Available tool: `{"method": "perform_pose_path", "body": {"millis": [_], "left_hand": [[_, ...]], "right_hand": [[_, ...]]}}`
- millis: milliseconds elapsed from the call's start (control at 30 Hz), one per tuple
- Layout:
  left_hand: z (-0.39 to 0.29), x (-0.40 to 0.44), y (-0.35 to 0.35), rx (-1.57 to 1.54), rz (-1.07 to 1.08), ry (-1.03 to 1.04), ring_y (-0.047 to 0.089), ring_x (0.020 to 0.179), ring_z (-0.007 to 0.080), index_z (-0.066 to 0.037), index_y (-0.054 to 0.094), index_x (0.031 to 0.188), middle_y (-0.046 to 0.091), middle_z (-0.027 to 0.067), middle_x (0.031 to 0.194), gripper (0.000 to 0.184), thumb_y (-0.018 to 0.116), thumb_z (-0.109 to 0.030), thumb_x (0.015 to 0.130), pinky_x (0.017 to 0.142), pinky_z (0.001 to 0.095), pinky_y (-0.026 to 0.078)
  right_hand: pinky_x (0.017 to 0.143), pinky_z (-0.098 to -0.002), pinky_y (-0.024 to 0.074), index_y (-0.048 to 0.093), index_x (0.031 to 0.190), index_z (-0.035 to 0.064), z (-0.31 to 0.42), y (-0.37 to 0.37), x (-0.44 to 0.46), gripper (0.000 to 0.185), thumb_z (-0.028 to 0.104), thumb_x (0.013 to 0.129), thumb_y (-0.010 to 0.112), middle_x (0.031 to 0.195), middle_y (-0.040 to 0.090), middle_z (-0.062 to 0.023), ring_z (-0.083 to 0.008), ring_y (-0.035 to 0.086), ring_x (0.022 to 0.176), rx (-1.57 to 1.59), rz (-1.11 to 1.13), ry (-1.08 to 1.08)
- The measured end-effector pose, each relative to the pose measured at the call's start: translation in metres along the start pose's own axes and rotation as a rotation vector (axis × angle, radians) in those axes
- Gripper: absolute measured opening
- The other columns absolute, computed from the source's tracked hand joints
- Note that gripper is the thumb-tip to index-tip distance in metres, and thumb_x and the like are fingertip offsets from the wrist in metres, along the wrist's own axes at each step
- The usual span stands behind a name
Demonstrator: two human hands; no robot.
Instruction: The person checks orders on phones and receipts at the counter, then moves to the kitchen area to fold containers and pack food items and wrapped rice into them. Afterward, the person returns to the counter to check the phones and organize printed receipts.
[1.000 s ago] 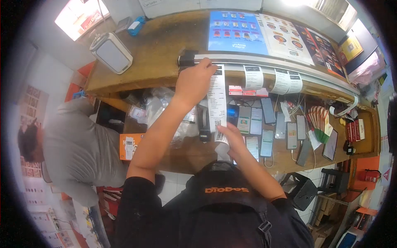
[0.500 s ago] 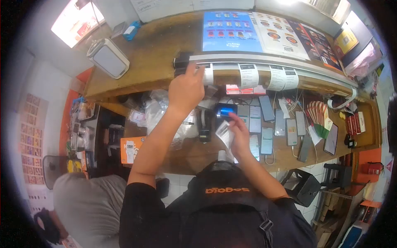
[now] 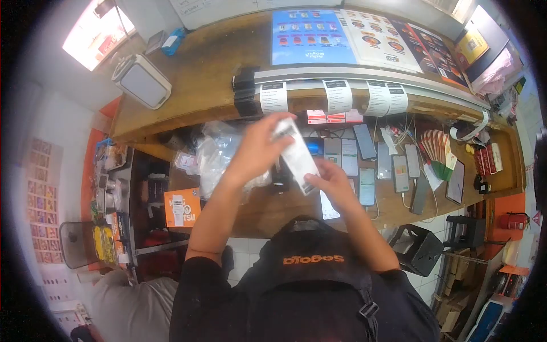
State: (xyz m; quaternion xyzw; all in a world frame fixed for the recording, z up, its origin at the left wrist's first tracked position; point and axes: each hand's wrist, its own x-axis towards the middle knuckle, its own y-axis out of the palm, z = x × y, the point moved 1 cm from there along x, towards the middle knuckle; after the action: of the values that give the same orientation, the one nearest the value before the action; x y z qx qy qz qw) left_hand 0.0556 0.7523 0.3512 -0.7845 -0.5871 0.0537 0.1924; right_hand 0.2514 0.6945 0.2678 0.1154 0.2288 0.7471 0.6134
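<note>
A white printed receipt [image 3: 297, 157] is held slantwise above the lower shelf, between my two hands. My left hand [image 3: 259, 149] pinches its upper end, and my right hand [image 3: 335, 183] grips the lower end between thumb and fingers. Just above hangs a row of printed slips from a metal rail [image 3: 296, 74] along the counter edge. The nearest slip [image 3: 274, 98] is at the rail's left end, another slip [image 3: 338, 97] hangs farther right, and two overlap beyond it. Beneath my hands, several phones [image 3: 367, 186] lie on the wooden shelf, some with lit screens.
Clear plastic bags [image 3: 219, 157] are heaped left of my hands, beside an orange box [image 3: 182, 207]. Menu sheets [image 3: 312, 40] cover part of the upper counter. A fan of leaflets [image 3: 437, 151] and cables lie right. A person in grey [image 3: 134, 308] is at lower left.
My left hand has come down from the rail and now grips the receipt's upper end. The receipt, earlier in my right hand alone, is raised and stretched between both hands.
</note>
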Motion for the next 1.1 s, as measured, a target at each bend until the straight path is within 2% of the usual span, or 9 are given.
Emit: {"method": "perform_pose_path", "body": {"millis": [67,133,200,267,600,700,767,1000,1100], "left_hand": [[-0.002,-0.005,-0.012,0.114,-0.041,-0.062,0.063,0.095,0.0188,-0.007,0.055,0.125,0.06,0.0082,0.118,0.046,0.068,-0.004,0.081,0.082,0.0322,0.051],[-0.024,-0.024,-0.011,0.878,-0.301,-0.043,0.066,0.091,0.0294,-0.01,0.053,0.128,0.063,0.0104,0.113,0.049,0.068,-0.008,0.081,0.078,0.0378,0.052],[-0.024,-0.036,0.003,0.816,-0.214,-0.01,0.064,0.091,0.0364,-0.009,0.058,0.124,0.066,0.0125,0.1,0.042,0.067,-0.015,0.084,0.079,0.0427,0.051],[0.005,-0.046,0.019,0.467,0.254,0.234,0.064,0.089,0.0357,-0.006,0.064,0.109,0.066,0.0139,0.089,0.027,0.064,-0.02,0.086,0.075,0.0427,0.05],[0.026,-0.061,0.041,0.332,0.192,0.104,0.06,0.08,0.0377,-0.003,0.063,0.09,0.062,0.0153,0.086,0.014,0.061,-0.017,0.087,0.069,0.0427,0.048],[0.018,-0.071,0.036,0.393,-0.086,0.206,0.062,0.077,0.0334,-0.003,0.063,0.088,0.063,0.0136,0.084,0.013,0.06,-0.015,0.088,0.067,0.0401,0.048],[0.02,-0.069,0.018,0.166,-0.17,-0.104,0.065,0.079,0.0261,-0.004,0.064,0.091,0.066,0.0118,0.088,0.014,0.061,-0.018,0.089,0.071,0.0357,0.049],[0.068,-0.052,0.053,-0.194,0.297,-0.296,0.058,0.079,0.0086,0.0,0.066,0.103,0.067,0.0019,0.087,0.023,0.067,-0.018,0.088,0.071,0.0253,0.046],[0.078,-0.054,0.0,-0.098,0.116,-0.389,0.057,0.076,0.0072,-0.001,0.068,0.102,0.068,0.001,0.088,0.019,0.066,-0.014,0.088,0.07,0.0243,0.047]], "right_hand": [[0.077,-0.0253,0.0487,0.061,0.109,-0.0006,-0.021,-0.017,0.0,0.024,0.008,0.087,0.066,0.097,0.067,-0.0087,-0.0102,0.061,0.088,-0.252,0.074,0.112],[0.075,-0.0257,0.0488,0.064,0.103,0.0,-0.022,-0.016,-0.001,0.019,0.011,0.088,0.065,0.09,0.068,-0.0076,-0.0106,0.061,0.083,-0.264,0.034,0.089],[0.072,-0.0269,0.0482,0.065,0.099,0.0,-0.005,-0.007,-0.003,0.016,0.012,0.087,0.064,0.087,0.067,-0.0064,-0.0112,0.06,0.079,-0.644,0.123,-0.058],[0.07,-0.0273,0.0475,0.065,0.095,-0.0006,-0.001,-0.007,-0.001,0.015,0.013,0.087,0.063,0.084,0.066,-0.006,-0.0109,0.059,0.078,-0.688,0.191,-0.034],[0.066,-0.0262,0.0462,0.064,0.089,-0.0006,0.003,-0.009,0.004,0.019,0.018,0.09,0.064,0.077,0.065,-0.0031,-0.0077,0.057,0.073,-0.68,0.226,-0.141],[0.062,-0.0234,0.0458,0.067,0.088,0.0013,-0.009,-0.025,0.008,0.018,0.019,0.091,0.063,0.078,0.065,-0.001,-0.0053,0.057,0.07,-0.504,0.034,0.001],[0.06,-0.0213,0.0451,0.069,0.09,0.0028,-0.008,-0.04,0.014,0.017,0.019,0.091,0.064,0.076,0.065,0.0007,-0.0041,0.057,0.067,-0.439,-0.166,0.011],[0.062,-0.0211,0.0468,0.067,0.1,0.0027,-0.008,-0.016,0.008,0.019,0.016,0.086,0.069,0.085,0.068,-0.0023,-0.0055,0.06,0.072,-0.34,0.11,0.05],[0.071,-0.023,0.0486,0.064,0.104,0.0037,0.005,-0.036,-0.002,0.022,0.014,0.085,0.07,0.091,0.069,-0.0038,-0.0075,0.062,0.08,-0.332,0.212,0.219]]}}
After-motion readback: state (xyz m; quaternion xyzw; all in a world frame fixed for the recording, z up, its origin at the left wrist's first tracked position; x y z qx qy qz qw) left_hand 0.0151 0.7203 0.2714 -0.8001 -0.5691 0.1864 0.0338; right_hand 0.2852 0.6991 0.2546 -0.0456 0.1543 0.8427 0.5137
